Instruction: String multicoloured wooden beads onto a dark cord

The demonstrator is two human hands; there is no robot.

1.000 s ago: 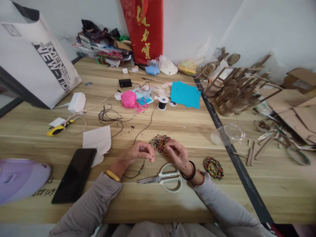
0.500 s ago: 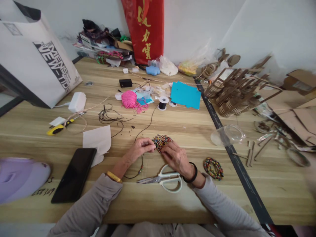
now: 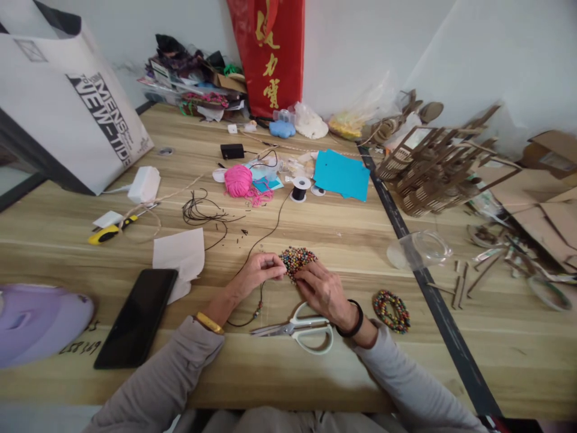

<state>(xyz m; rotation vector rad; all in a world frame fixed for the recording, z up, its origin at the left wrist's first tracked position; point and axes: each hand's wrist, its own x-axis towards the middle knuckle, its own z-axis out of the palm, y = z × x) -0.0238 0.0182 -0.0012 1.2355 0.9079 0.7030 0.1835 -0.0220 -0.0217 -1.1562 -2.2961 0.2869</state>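
My left hand (image 3: 258, 272) is closed in a pinch on a thin black cord (image 3: 261, 291). Below that hand the cord hangs down to the tabletop, carrying a few small coloured beads (image 3: 257, 310). A heap of multicoloured beads (image 3: 297, 257) lies between my two hands. At its near right edge are the bent fingertips of my right hand (image 3: 325, 293), pressed together; whatever is between them is hidden. White-handled scissors (image 3: 311, 329) rest just below my right hand, blades pointing left. Farther right lies a coiled string of beads (image 3: 391, 311).
A spool of black cord (image 3: 299, 189), pink yarn (image 3: 238, 181) and blue sheets (image 3: 341, 174) lie beyond the beads. To the left are a phone (image 3: 136, 319), white paper (image 3: 180, 255) and a yellow cutter (image 3: 108, 233). Small wooden-slat models (image 3: 419, 174) stand at the right.
The whole view has shifted slightly. Both hands stay in nearly the same place, the left pinching the cord and the right at the bead heap.
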